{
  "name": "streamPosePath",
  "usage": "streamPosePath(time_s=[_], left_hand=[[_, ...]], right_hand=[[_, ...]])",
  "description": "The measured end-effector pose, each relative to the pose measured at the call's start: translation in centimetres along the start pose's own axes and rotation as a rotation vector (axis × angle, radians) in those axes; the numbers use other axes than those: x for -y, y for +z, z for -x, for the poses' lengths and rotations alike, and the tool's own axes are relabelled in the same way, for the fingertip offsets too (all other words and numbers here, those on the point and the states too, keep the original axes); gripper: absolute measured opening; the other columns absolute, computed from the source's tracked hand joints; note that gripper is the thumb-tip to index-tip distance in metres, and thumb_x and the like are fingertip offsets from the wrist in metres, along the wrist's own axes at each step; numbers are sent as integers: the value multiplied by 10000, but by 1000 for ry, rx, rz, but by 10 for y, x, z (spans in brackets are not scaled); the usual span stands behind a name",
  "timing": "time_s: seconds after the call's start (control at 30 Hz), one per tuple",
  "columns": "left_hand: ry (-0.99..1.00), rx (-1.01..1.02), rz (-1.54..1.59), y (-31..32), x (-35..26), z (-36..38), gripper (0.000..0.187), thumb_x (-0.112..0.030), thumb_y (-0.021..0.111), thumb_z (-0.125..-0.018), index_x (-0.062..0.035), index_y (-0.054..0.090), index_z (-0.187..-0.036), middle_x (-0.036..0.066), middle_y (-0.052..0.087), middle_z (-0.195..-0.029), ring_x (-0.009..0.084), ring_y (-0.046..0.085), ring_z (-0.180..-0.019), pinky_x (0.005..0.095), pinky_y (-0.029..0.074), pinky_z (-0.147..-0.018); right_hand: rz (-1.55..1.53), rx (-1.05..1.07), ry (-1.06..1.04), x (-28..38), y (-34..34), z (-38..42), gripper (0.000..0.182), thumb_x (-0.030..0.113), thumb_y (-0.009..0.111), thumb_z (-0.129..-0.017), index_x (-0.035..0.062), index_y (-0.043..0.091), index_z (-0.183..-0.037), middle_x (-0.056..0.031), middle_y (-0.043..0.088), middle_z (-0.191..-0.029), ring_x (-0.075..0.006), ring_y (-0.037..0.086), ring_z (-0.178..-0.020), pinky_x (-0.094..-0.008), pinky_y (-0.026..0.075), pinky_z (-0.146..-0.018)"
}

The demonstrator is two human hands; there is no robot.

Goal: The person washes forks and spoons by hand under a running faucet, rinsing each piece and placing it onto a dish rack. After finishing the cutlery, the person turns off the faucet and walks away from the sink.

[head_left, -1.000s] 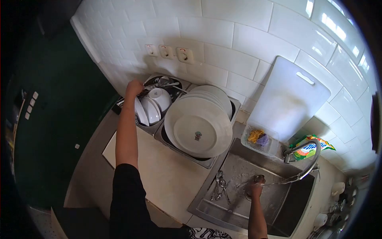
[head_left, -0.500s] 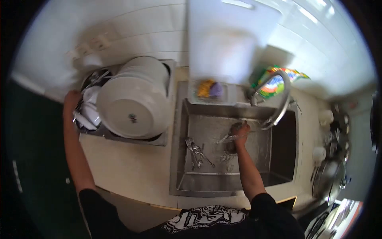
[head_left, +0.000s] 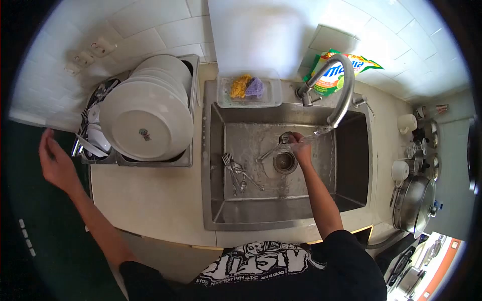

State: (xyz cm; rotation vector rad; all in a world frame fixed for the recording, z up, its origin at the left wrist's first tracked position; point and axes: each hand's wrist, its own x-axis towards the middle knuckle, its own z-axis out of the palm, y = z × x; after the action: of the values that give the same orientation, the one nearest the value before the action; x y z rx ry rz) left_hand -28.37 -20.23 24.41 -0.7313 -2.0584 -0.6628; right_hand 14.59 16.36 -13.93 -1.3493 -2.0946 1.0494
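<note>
My right hand point(head_left: 300, 149) is closed on a shiny metal utensil point(head_left: 270, 152) with a thin handle, over the steel sink point(head_left: 253, 215). Water from the curved faucet point(head_left: 345, 93) runs onto this hand, and the fingers partly hide the utensil's other end. Just below it is the round drain point(head_left: 284, 162). Several forks and spoons point(head_left: 240, 173) lie loose in the sink's left part. My left hand point(head_left: 57, 161) is in the air left of the dish rack point(head_left: 155, 163), fingers stretched out and nothing in them.
White plates point(head_left: 145, 120) stand in the rack, beside cups point(head_left: 98, 135) and cutlery. Behind the sink are a tray point(head_left: 224, 95) with yellow and purple sponges point(head_left: 247, 87) and a green detergent bag point(head_left: 341, 70). Pots point(head_left: 414, 205) and mugs point(head_left: 400, 170) line the right counter.
My left hand has come away from the rack's cutlery section, out to the left and empty. My right hand still holds the utensil under the water, now just above the drain. The view has shifted.
</note>
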Motion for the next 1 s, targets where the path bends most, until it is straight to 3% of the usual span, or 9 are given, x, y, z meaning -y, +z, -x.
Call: streamPosePath(time_s=[0.1, 0.17, 0.3, 0.33, 0.5, 0.6, 0.7, 0.93, 1.0], left_hand=[[-35, -29, 349, -20, -82, 65, 204, -67, 455, -903, 37, 595, -1009, 119, 628, -943, 213, 607, -868, 319, 485, -767], [-7, 145, 665, -3, -119, 122, 182, -33, 447, -892, 29, 592, -982, 110, 617, -944, 195, 587, -820, 295, 468, -745], [-286, 842, 945, 41, -227, 204, 199, -88, 546, -840, -6, 582, -1018, 120, 615, -940, 207, 607, -855, 296, 471, -756], [-90, 925, 847, 62, -235, 228, 271, -105, 562, -817, -1, 558, -1068, 161, 602, -990, 286, 598, -896, 336, 471, -778], [22, 1278, 571, 145, -260, 313, 393, -172, 563, -800, -10, 505, -1154, 217, 564, -1086, 376, 554, -980, 419, 444, -827], [-39, 1357, 508, 158, -257, 325, 379, -170, 556, -799, -6, 517, -1138, 222, 581, -1045, 378, 560, -968, 424, 440, -831], [-125, 1421, 560, 160, -251, 334, 354, -170, 553, -795, -2, 538, -1106, 223, 601, -992, 381, 563, -961, 419, 444, -823], [-341, 1562, 972, 152, -283, 342, 259, -197, 524, -848, 25, 584, -968, 175, 639, -819, 265, 626, -789, 336, 480, -697], [-514, 1661, 1169, 151, -294, 341, 217, -167, 508, -864, 24, 595, -915, 120, 639, -734, 193, 623, -688, 297, 480, -633]], right_hand=[[134, 25, -137, 36, -11, 14, 226, 147, 555, -804, 12, 631, -968, -200, 632, -772, -296, 626, -720, -365, 473, -643], [227, -1, -205, 49, -11, 23, 224, 123, 555, -783, 27, 631, -971, -228, 613, -776, -359, 612, -738, -394, 472, -646], [243, 103, -277, 71, -9, 43, 245, 56, 505, -753, 39, 620, -969, -247, 595, -796, -400, 585, -753, -449, 464, -663], [234, 133, -295, 74, -8, 45, 238, 56, 500, -760, 37, 617, -966, -248, 594, -800, -401, 584, -751, -452, 463, -664], [194, 315, -379, 61, 16, 59, 195, 86, 496, -790, 21, 609, -935, -246, 597, -784, -399, 587, -733, -464, 462, -665], [264, 506, -338, 48, 32, 64, 212, 90, 503, -786, 12, 593, -961, -256, 597, -809, -422, 579, -772, -475, 466, -686], [177, 412, -360, 41, 36, 64, 190, 135, 514, -802, 7, 606, -907, -209, 617, -723, -370, 605, -687, -432, 471, -628], [37, 197, -154, 68, -16, 33, 261, 118, 521, -787, 41, 605, -1022, -127, 638, -684, -216, 646, -624, -342, 491, -603], [-139, 241, -38, 99, -43, 34, 234, 143, 548, -764, 12, 595, -952, -192, 622, -766, -330, 612, -727, -388, 482, -642]])
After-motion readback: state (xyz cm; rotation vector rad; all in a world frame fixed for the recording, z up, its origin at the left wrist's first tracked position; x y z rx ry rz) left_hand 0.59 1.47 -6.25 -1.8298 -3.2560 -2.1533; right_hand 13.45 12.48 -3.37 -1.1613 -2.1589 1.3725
